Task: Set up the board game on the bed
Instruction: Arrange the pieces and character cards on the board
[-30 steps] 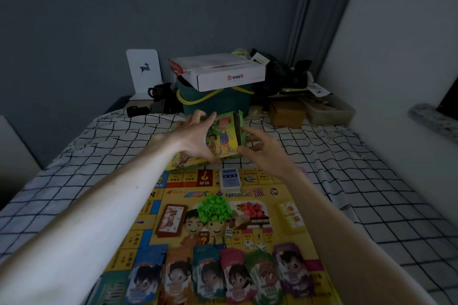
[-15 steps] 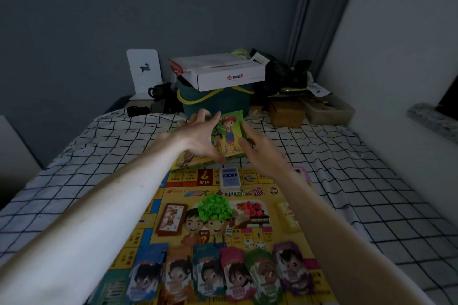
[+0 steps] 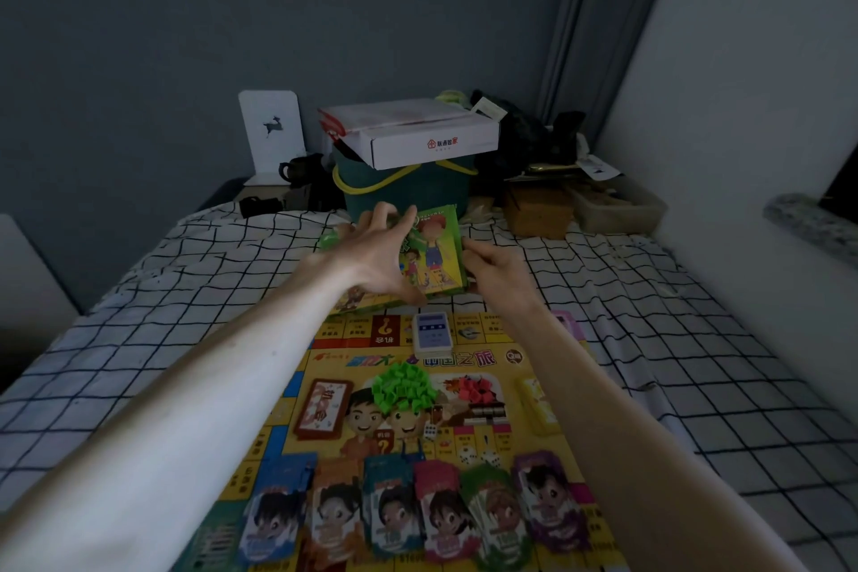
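At twelve o'clock, just beyond our yellow game board [image 3: 506,367] on the checked bed [image 3: 185,293], we hold the green game box [image 3: 434,253] tilted up: left hand [image 3: 376,258] fingers spread over its left face, right hand [image 3: 494,267] gripping its right edge.

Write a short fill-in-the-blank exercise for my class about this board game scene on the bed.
1. Both hands, left and right, hold the green ____ beyond the game board.
2. The pile of green houses lies left of a pile of ____ pieces.
3. The blue card deck lies near the board's ____ edge.

Missing words: game box; red; far
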